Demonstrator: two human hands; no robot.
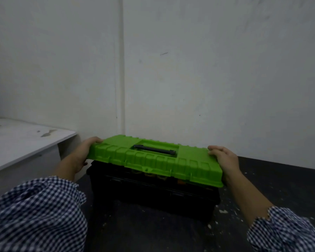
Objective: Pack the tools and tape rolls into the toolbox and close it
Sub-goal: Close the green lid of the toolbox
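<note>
A black toolbox (153,195) stands on the dark floor in front of me. Its bright green lid (153,160) is lowered almost flat over the body, with a narrow gap at the front edge. Through that gap I glimpse orange and green items in the top tray. A dark carry handle (154,149) lies folded in the lid's recess. My left hand (82,153) grips the lid's left end, fingers curled over the top edge. My right hand (224,157) grips the lid's right end the same way. No loose tools or tape rolls are in view.
A white wall rises directly behind the toolbox. A white bench or shelf (25,140) juts out at the left, close to the toolbox's left end. The dark floor (280,179) to the right carries scattered white flecks.
</note>
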